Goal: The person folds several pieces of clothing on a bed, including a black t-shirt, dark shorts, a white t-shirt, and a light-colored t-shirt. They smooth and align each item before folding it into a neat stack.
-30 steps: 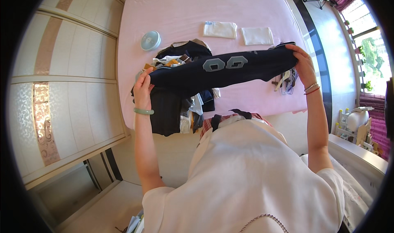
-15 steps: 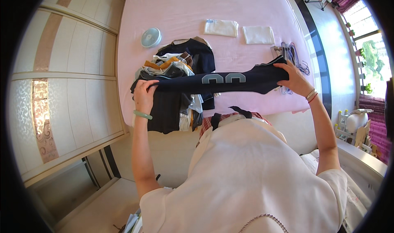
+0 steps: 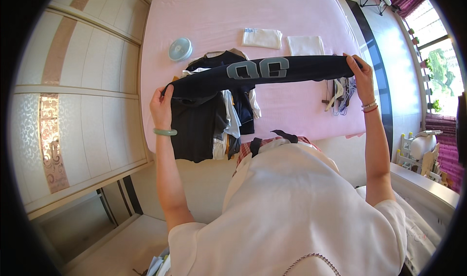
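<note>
Head view: the left hand (image 3: 161,108) is pinched closed on one end of a long, dark navy cloth garment (image 3: 316,70), and the right hand (image 3: 362,79) grips the opposite end likewise. The garment is stretched between them above the pink sheet-covered bed (image 3: 306,8), partly over the heap of dark and white clothes (image 3: 194,130). Compared with half a second earlier, the hands stand farther apart, the right has shifted toward the bed's far side, and the garment's grey print shows more fully

Cream short-sleeved top (image 3: 311,193), beaded silvery chain (image 3: 316,254), green left-wrist bangle (image 3: 165,132), pale and red right-wrist bracelets (image 3: 370,105)
</note>
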`<state>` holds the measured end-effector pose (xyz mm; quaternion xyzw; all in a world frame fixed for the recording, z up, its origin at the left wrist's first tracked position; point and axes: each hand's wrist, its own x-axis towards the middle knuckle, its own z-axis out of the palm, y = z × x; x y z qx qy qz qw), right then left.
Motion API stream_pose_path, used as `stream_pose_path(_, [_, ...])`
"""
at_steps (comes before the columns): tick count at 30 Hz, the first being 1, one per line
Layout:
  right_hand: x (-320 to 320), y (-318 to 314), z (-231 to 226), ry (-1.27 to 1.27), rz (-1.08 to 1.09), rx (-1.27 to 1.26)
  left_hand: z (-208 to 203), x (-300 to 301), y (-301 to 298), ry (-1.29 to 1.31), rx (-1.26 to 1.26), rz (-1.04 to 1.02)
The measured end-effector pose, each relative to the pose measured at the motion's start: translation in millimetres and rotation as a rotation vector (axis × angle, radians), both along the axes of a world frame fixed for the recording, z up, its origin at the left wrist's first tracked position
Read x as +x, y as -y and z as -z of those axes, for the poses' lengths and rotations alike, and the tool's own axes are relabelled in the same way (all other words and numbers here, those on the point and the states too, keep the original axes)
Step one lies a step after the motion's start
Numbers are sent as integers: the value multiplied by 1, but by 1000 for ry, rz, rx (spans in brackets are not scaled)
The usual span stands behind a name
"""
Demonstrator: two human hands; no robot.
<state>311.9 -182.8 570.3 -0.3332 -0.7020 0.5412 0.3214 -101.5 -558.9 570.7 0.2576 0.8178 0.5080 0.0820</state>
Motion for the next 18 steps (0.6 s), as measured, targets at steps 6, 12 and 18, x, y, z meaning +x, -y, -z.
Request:
stream_pose_path(6, [-24, 14, -34, -414, 57, -39, -22, 14, -15, 260, 566, 194])
stream_pose_path(12, [-24, -6, -22, -338, 294, -68, -21, -2, -32, 135, 399, -107])
stream_pose_path(18, [-34, 25, -46, -190, 633, 619, -17, 4, -33, 78, 35, -55])
